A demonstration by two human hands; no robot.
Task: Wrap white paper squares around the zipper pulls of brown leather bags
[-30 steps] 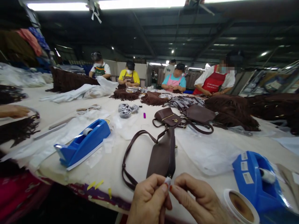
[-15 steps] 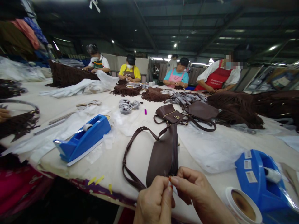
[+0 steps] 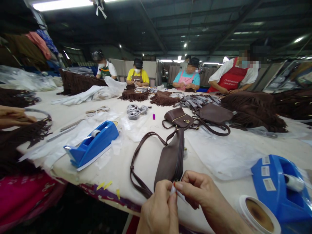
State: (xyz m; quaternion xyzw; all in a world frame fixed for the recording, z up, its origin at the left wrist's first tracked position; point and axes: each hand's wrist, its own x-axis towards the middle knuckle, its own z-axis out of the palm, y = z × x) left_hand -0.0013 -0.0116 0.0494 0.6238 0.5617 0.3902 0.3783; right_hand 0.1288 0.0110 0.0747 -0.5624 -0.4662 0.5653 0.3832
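A dark brown leather handbag (image 3: 168, 162) lies on the table in front of me, its zipper running along the right edge and its looped strap (image 3: 136, 156) spread to the left. My left hand (image 3: 158, 208) is closed at the bag's near end, thumb and forefinger pinching a small white scrap (image 3: 173, 189). Close against it, my right hand (image 3: 204, 195) pinches the same scrap from the right. Whether the fingers also hold the bag's zipper end cannot be made out, since they cover that spot.
Blue tape dispensers stand at left (image 3: 94, 143) and right (image 3: 280, 191), with a tape roll (image 3: 259, 214) beside the right one. More brown bags (image 3: 179, 117), fringed pieces (image 3: 253, 109) and plastic sheeting (image 3: 224, 156) lie beyond. A co-worker's hand (image 3: 14, 117) is at far left; several people work opposite.
The view has shifted slightly. Both hands stay pinched together at the bag's near end, and more of the white scrap shows between them. The co-worker's hand at left has come further in.
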